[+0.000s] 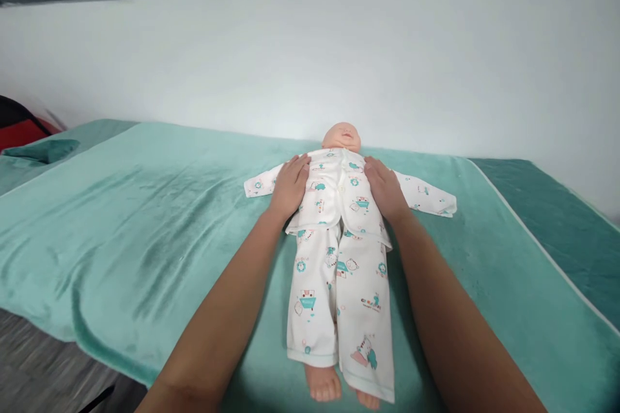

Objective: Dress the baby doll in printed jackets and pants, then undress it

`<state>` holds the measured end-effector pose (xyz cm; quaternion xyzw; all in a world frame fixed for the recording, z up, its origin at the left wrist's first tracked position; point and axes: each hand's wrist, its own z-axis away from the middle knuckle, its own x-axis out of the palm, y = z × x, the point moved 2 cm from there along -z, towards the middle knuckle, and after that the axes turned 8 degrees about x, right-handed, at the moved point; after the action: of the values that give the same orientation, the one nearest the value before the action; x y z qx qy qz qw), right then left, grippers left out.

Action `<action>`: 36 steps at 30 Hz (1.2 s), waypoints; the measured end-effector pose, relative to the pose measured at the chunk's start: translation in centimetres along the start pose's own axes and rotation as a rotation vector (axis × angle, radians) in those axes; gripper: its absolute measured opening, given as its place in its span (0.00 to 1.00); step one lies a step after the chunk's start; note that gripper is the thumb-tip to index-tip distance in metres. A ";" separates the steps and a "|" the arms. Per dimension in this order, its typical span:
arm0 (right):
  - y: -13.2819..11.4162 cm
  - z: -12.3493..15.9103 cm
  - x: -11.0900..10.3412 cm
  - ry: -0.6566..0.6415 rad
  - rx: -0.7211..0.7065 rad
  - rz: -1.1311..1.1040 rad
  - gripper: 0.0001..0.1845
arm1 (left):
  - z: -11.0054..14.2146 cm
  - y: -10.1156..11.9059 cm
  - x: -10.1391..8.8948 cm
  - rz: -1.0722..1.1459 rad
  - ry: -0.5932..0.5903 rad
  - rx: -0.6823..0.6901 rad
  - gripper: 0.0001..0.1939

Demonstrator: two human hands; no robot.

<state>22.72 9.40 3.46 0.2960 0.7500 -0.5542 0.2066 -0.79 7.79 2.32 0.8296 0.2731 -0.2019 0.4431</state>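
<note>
A baby doll (341, 136) lies on its back with its head toward the wall. It wears a white printed long-sleeved top (334, 187), closed at the front, and matching trousers (365, 310). Both sleeves stretch out sideways, and no doll hands show at the cuffs. Bare feet (323, 384) stick out below the trouser legs. My left hand (291, 184) rests flat on the top's left side near the shoulder, fingers stretched out. On the opposite side, my right hand (385, 186) lies flat by the other shoulder. Neither hand grips the cloth.
A pale green plush blanket (145, 206) with soft wrinkles covers the bed, over a darker green cover (547, 219) at the right. Behind stands a white wall (217, 71). A red and black item (22, 129) sits at the far left. Grey floor (43, 368) shows at lower left.
</note>
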 end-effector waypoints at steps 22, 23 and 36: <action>10.9 4.4 -10.5 0.331 0.452 0.194 0.22 | 5.3 -8.2 -7.5 -0.265 0.250 -0.366 0.25; 10.8 4.4 -10.5 0.360 0.452 0.153 0.22 | 5.3 -8.5 -7.5 -0.194 0.276 -0.351 0.26; 10.1 4.1 -10.0 0.496 0.399 -0.229 0.16 | 5.0 -8.2 -7.8 0.385 0.580 -0.368 0.19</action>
<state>36.84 5.53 1.43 0.3702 0.6826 -0.6208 -0.1076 -12.46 5.13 -0.93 0.7951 0.2579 0.1800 0.5186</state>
